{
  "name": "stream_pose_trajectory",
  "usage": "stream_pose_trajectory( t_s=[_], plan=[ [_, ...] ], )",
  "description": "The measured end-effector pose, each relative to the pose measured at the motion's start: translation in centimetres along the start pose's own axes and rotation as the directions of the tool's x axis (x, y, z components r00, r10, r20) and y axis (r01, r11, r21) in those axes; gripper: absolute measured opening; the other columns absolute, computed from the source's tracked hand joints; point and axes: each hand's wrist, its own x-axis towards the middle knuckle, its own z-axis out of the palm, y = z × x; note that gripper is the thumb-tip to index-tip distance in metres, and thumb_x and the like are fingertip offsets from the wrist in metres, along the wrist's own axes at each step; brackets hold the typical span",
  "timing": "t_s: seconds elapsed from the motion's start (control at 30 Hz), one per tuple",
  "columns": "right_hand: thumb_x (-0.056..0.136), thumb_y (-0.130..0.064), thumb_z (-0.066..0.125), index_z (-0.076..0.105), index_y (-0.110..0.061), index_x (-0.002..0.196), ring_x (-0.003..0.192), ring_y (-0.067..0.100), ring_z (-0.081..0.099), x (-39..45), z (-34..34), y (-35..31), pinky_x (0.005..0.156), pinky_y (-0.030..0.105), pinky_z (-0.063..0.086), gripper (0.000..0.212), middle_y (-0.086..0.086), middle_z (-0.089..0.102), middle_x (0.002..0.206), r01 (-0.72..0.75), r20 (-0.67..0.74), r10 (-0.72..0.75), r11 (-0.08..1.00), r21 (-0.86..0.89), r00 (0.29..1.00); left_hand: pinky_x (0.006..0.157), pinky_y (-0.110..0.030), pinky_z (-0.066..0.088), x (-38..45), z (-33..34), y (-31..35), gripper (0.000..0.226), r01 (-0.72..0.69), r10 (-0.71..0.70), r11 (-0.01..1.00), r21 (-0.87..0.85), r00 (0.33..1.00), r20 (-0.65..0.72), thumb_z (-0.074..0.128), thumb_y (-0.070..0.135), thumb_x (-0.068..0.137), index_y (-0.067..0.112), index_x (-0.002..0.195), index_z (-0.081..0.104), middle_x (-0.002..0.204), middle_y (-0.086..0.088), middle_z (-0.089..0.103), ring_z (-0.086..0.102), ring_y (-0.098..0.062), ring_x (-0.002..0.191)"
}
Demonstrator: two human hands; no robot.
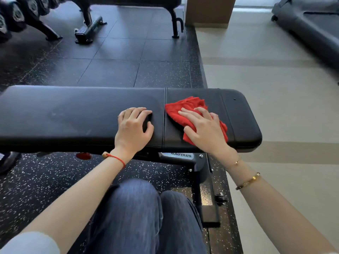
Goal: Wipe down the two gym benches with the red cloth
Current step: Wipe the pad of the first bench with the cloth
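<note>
Black padded vinyl covers the near gym bench [82, 114], which runs across the view from the left edge to a rounded end on the right, with a seam dividing the long back pad from the shorter seat pad. A crumpled red terry cloth [185, 107] lies on the seat pad just right of that seam — the right hand [205, 129] presses it flat against the vinyl, fingers straight and spread over the fabric, thumb lying along the near side. Red folds show beyond the fingertips and again past the outer edge of the palm. The left hand [133, 127] rests on the back pad just left of the seam, fingers bent with their tips on the vinyl, holding nothing; it lies close to the cloth but apart from it.

A red string bracelet [117, 158] circles the left wrist, and two gold bracelets [247, 181] sit on the right forearm. Below the pad a grey metal frame plate [180, 155] reads NAUTILUS, and a dark post drops from it to the speckled black rubber floor [45, 180]. The person's knees in blue denim [139, 213] fill the lower middle.

Farther back, the black legs of a second bench [174, 17] stand on the dark floor tiles — its top is mostly cut off by the upper edge. A rack of dumbbells [16, 15] sits at upper left, and a grey treadmill [310, 24] stands on pale flooring at upper right.
</note>
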Motion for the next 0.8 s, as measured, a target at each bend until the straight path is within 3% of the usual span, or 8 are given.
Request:
stream_pose_trajectory(
  t_s=[0.23, 0.47, 0.6, 0.8],
  plan=[
    [0.094, -0.048, 0.035, 0.030, -0.038, 0.149, 0.145, 0.021, 0.019, 6.0, 0.4, 1.3, 0.114, 0.053, 0.016, 0.056, -0.020, 0.024, 0.158, -0.194, 0.061, 0.199, 0.978, -0.079, 0.978, 0.116, -0.050, 0.028, -0.2, 0.4, 0.4, 0.033, -0.016, 0.017, 0.998, 0.060, 1.000, -0.012, 0.052, 0.024, 0.091, 0.015, 0.119, 0.067, 0.125, -0.004, 0.065, 0.056, -0.025, 0.120],
    [0.094, -0.046, 0.037, 0.028, -0.040, 0.149, 0.145, 0.019, 0.020, 4.5, 1.8, -3.0, 0.112, 0.046, 0.017, 0.056, -0.019, 0.025, 0.158, 0.017, 0.070, -0.013, 0.998, -0.059, 0.997, 0.115, -0.050, 0.029, -0.2, 0.5, 0.5, 0.034, -0.011, 0.011, 0.996, 0.085, 1.000, 0.005, 0.054, 0.023, 0.092, 0.015, 0.123, 0.065, 0.130, -0.004, 0.063, 0.054, -0.025, 0.125],
    [0.092, -0.045, 0.040, 0.033, -0.042, 0.147, 0.142, 0.015, 0.025, 1.1, 0.8, -0.9, 0.112, 0.043, 0.020, 0.055, -0.022, 0.031, 0.155, 0.028, 0.016, -0.027, 0.998, -0.050, 1.000, 0.115, -0.047, 0.030, 0.0, 0.1, 0.2, 0.035, -0.005, 0.003, 0.998, 0.058, 0.999, 0.038, 0.057, 0.024, 0.093, 0.015, 0.126, 0.063, 0.134, -0.002, 0.061, 0.052, -0.024, 0.128],
    [0.094, -0.044, 0.035, 0.031, -0.040, 0.148, 0.144, 0.019, 0.022, 3.4, -0.2, 3.4, 0.114, 0.048, 0.018, 0.055, -0.020, 0.026, 0.157, -0.208, 0.032, 0.211, 0.975, -0.082, 0.977, 0.115, -0.041, 0.030, 0.1, -0.3, 0.8, 0.042, -0.040, 0.041, 0.999, -0.022, 0.997, 0.060, 0.052, 0.023, 0.097, 0.013, 0.137, 0.057, 0.140, -0.001, 0.058, 0.048, -0.021, 0.134]
  ],
)
